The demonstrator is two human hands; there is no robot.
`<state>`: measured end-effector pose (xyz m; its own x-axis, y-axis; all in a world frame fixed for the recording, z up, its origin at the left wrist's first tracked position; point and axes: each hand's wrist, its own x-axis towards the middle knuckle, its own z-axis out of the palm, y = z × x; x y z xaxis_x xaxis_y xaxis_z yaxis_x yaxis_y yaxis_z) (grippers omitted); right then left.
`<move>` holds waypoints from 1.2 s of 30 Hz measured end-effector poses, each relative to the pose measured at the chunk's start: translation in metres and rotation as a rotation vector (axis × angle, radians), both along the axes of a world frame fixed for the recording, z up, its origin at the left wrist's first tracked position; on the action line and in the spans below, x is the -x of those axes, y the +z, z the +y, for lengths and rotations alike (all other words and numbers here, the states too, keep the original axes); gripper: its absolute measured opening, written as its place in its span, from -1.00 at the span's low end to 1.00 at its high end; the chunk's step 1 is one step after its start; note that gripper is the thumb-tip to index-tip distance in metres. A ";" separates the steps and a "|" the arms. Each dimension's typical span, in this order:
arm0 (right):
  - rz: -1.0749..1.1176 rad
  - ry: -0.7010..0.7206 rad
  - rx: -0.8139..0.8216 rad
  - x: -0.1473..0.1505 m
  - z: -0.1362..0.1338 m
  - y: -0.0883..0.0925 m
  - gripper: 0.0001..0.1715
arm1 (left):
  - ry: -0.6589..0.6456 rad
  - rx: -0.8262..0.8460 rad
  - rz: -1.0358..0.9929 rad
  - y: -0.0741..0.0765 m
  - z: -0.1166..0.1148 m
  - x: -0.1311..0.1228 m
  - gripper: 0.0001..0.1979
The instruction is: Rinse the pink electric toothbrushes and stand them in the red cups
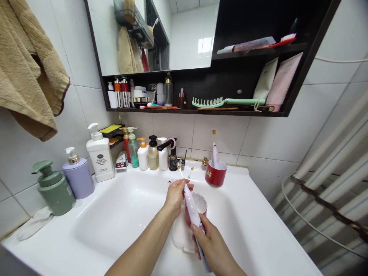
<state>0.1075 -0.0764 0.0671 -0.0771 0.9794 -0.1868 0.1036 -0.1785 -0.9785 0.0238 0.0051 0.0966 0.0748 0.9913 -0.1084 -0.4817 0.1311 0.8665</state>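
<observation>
An electric toothbrush (192, 206) with a pale pink handle slants over the white sink, its brush head (179, 167) pointing at the faucet. My right hand (211, 239) is wrapped around the lower handle. Near the top, the fingers of my left hand (173, 194) close around the neck where the brush head meets the handle. Beneath the handle, a red cup (202, 203) with a white inside sits in the basin, partly covered. Beside it lies a whitish translucent tray or box (179, 234), mostly behind my hands.
A black faucet (173, 155) stands at the sink's back. Right of it, a red cup (215, 176) holds another electric toothbrush (215, 155). A loose brush head (191, 172) lies on the ledge. Pump bottles (100, 157) line the left side. A cabinet shelf (184, 111) overhangs the back.
</observation>
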 end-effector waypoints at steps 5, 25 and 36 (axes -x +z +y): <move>0.141 0.112 0.038 0.002 0.000 -0.002 -0.59 | -0.035 0.005 -0.095 0.000 -0.002 -0.002 -0.91; -0.019 -0.134 -0.377 -0.009 0.030 0.035 -0.69 | -0.022 -0.236 0.257 0.000 -0.019 0.002 -0.76; -0.376 -0.338 -0.454 -0.016 0.080 -0.004 -0.68 | -0.162 -0.819 1.456 -0.038 -0.034 0.007 -0.79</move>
